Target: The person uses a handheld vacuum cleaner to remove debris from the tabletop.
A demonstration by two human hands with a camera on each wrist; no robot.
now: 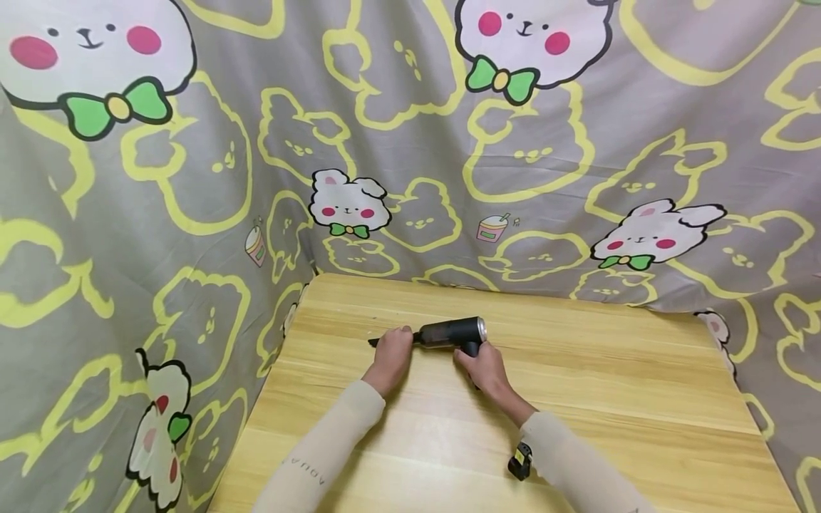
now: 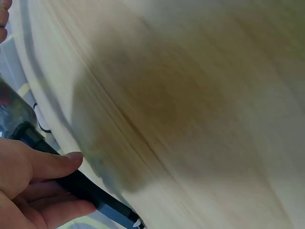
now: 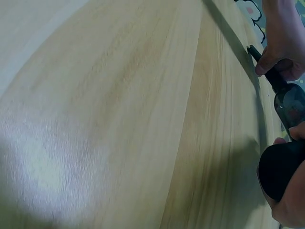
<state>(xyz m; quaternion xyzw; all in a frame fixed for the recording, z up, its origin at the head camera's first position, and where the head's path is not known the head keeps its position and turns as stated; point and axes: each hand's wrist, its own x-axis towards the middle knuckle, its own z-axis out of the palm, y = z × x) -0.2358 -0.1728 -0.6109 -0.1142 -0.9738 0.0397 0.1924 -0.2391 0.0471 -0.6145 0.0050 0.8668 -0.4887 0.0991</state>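
Note:
A black handheld vacuum cleaner (image 1: 449, 332) with a silver rear end is held low over the wooden table. My right hand (image 1: 485, 365) grips its handle, with the fingers wrapped round it. At the front my left hand (image 1: 393, 354) pinches the slim black nozzle (image 2: 114, 210) between thumb and fingers. The nozzle's tip points left in the head view, close to the tabletop. In the right wrist view, the clear dust cup (image 3: 288, 102) shows between the two hands, and the rounded black handle end (image 3: 276, 171) pokes out of my right hand.
The light wooden table (image 1: 577, 377) spreads round both arms. Grey curtains (image 1: 410, 164) printed with bears and rabbits hang along its back and sides. A small black device (image 1: 520, 461) is strapped at the right wrist.

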